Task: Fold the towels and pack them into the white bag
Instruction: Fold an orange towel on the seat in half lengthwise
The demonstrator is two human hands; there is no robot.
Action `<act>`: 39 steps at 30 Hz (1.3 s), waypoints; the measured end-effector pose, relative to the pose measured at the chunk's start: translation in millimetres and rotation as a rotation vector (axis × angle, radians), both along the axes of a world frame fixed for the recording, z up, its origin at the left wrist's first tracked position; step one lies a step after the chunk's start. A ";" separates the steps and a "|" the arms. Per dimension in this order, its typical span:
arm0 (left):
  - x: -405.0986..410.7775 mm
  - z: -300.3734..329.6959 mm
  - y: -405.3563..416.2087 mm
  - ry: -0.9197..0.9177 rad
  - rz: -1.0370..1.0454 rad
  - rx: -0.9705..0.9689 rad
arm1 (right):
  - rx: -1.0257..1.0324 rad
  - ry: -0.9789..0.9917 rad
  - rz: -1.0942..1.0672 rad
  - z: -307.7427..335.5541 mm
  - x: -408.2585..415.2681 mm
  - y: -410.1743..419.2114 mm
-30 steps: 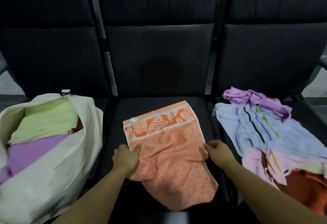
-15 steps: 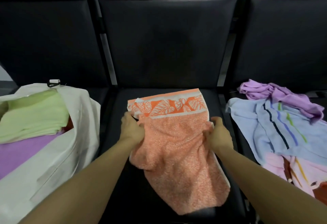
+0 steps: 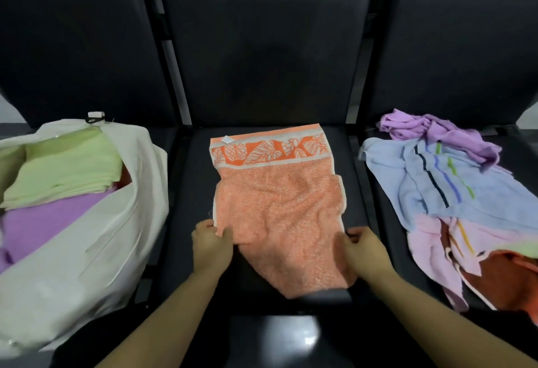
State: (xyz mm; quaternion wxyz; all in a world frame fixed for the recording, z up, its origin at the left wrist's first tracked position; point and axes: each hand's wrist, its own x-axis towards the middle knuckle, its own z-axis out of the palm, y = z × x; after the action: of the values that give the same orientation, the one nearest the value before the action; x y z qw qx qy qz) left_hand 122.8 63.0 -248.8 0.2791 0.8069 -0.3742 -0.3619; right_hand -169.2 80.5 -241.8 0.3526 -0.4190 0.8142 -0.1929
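An orange towel (image 3: 279, 201) with a leaf-pattern border lies on the middle seat, its near end hanging over the seat's front edge. My left hand (image 3: 211, 244) pinches its left edge and my right hand (image 3: 362, 247) grips its right edge, both near the front. The white bag (image 3: 96, 239) stands open on the left seat, holding a folded green towel (image 3: 67, 169) on top of a purple one (image 3: 43, 222). On the right seat lies a loose pile: a purple towel (image 3: 442, 132), a striped light-blue towel (image 3: 454, 190), a pink one (image 3: 433, 248) and a dark orange one (image 3: 506, 280).
Three dark padded seats (image 3: 262, 56) with tall backs stand in a row. A glossy dark floor (image 3: 279, 338) shows below the middle seat's front edge. A small clip (image 3: 94, 116) sits at the bag's top rim.
Both hands slid from the towel's upper part back toward me along its side edges. The towel's upper half now lies flatter on the seat.
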 end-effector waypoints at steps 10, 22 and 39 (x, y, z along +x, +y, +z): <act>17.6 1.3 8.2 0.132 -0.188 0.125 | 0.052 -0.192 0.207 18.2 -37.0 34.5; -2.6 29.7 33.4 0.191 -0.122 -0.205 | -0.338 -0.348 -0.060 38.1 -18.0 33.5; 13.6 50.9 52.3 0.468 -0.482 -0.053 | -0.253 -0.263 0.181 35.8 -25.7 52.0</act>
State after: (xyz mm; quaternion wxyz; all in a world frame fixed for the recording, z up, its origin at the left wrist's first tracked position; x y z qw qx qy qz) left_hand 136.3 115.2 -197.9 0.2849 0.5829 -0.4893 -0.5828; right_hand -194.9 132.5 -206.1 0.4164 -0.5026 0.6894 -0.3142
